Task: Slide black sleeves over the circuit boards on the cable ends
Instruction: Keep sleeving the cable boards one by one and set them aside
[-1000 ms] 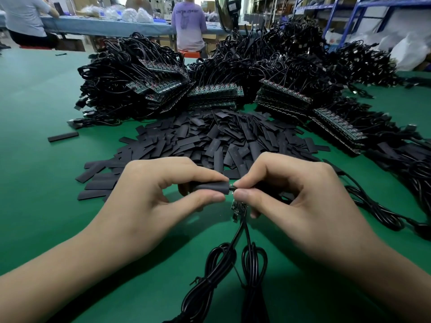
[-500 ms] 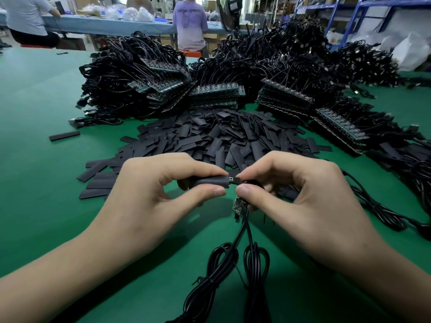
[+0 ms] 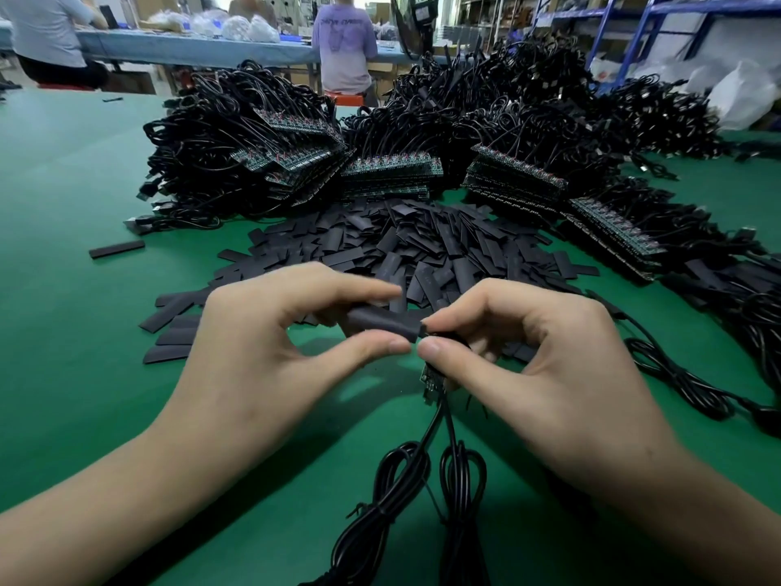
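Right now we are pinching one black sleeve (image 3: 384, 322) in the left grip (image 3: 270, 344), thumb below and forefinger above, the other fingers curled behind it. It is lying roughly level above the tabletop (image 3: 76, 332), toward the near edge, in front of the sleeve pile (image 3: 422, 243).

Our right grip (image 3: 541, 357) is closing thumb against forefinger at the sleeve's right mouth, its tips touching the left thumb's tip, and it is holding the upper ends of two cables (image 3: 439, 420). We cannot tell just what is sitting between those tips. A bare board (image 3: 432, 380) is peeking out just under the right thumb, outside the sleeve, with the cables hanging down from it to two coils (image 3: 401, 471) by the near edge.

Beyond the pile, toward the far edge, a heap (image 3: 380, 175) of cables with stacked boards is spreading across the tabletop. One stray sleeve (image 3: 117, 249) is lying apart toward the left edge, and a loose cable (image 3: 676, 374) is trailing toward the right edge.
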